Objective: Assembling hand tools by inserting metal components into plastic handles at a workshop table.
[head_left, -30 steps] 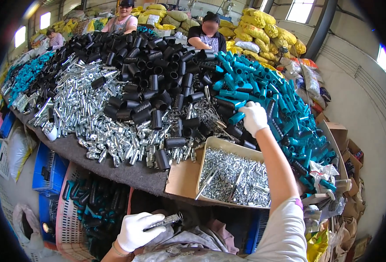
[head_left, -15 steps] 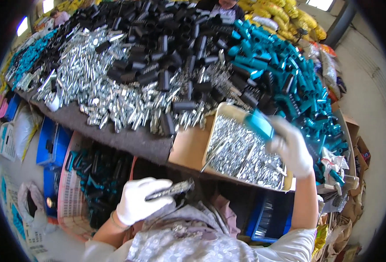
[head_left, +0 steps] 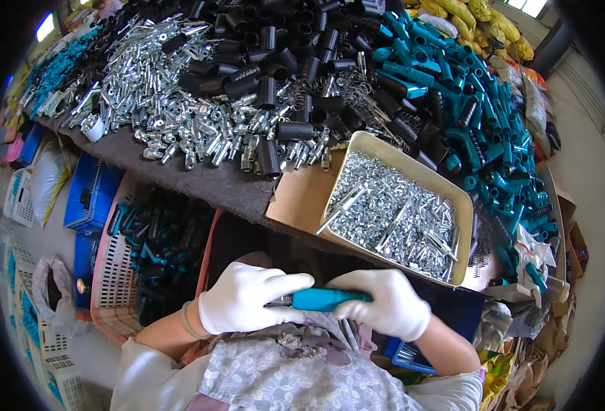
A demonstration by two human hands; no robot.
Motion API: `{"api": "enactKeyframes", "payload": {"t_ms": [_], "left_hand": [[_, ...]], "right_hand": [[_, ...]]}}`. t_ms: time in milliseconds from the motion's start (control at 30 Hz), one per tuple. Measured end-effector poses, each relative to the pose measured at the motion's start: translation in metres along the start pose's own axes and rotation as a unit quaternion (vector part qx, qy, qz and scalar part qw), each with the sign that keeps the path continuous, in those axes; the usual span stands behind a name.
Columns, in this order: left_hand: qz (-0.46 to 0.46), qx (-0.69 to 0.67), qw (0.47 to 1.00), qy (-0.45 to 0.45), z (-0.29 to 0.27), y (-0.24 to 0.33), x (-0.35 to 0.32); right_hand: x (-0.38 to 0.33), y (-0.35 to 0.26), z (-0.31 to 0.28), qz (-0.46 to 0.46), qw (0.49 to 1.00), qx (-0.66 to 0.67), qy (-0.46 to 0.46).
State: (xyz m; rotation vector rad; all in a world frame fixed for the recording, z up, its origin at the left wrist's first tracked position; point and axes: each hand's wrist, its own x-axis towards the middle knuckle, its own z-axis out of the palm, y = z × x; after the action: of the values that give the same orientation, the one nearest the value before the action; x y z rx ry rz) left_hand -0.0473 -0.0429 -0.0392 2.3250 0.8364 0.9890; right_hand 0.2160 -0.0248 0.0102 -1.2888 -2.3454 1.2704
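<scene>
In front of my apron, my two white-gloved hands meet at a teal plastic handle sleeve [head_left: 314, 299]. My right hand [head_left: 389, 302] grips its right end between thumb and fingers. My left hand [head_left: 242, 301] is closed around a metal rod-shaped part [head_left: 281, 301]. Only a short stretch of that part shows, lined up with the sleeve's left end; whether it is inside the sleeve I cannot tell. Just beyond my hands stands a cream tray [head_left: 464, 212] of small metal pieces, with a few longer rods on top.
A dark-covered table [head_left: 200, 179] carries heaps of silver metal fittings [head_left: 179, 113], black sleeves [head_left: 267, 92] and teal handles [head_left: 491, 123]. Below its edge, a pink crate [head_left: 105, 291] holds teal and black parts. Blue bins [head_left: 91, 195] stand at the left; yellow sacks [head_left: 484, 24] lie behind.
My right hand has come down from over the tray to my front, bringing the teal sleeve. My left hand has shifted right with the metal part, and the two pieces now meet.
</scene>
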Motion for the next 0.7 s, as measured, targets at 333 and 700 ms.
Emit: {"api": "enactKeyframes", "payload": {"t_ms": [333, 700], "left_hand": [[-0.004, -0.01, 0.997, -0.079, 0.014, 0.001, -0.006], [0.016, 0.036, 0.999, -0.027, 0.039, 0.005, 0.021]], "right_hand": [[0.001, 0.018, 0.02, 0.037, 0.98, 0.184, -0.062], [0.029, 0.011, -0.045, -0.106, 0.989, -0.085, 0.065]]}}
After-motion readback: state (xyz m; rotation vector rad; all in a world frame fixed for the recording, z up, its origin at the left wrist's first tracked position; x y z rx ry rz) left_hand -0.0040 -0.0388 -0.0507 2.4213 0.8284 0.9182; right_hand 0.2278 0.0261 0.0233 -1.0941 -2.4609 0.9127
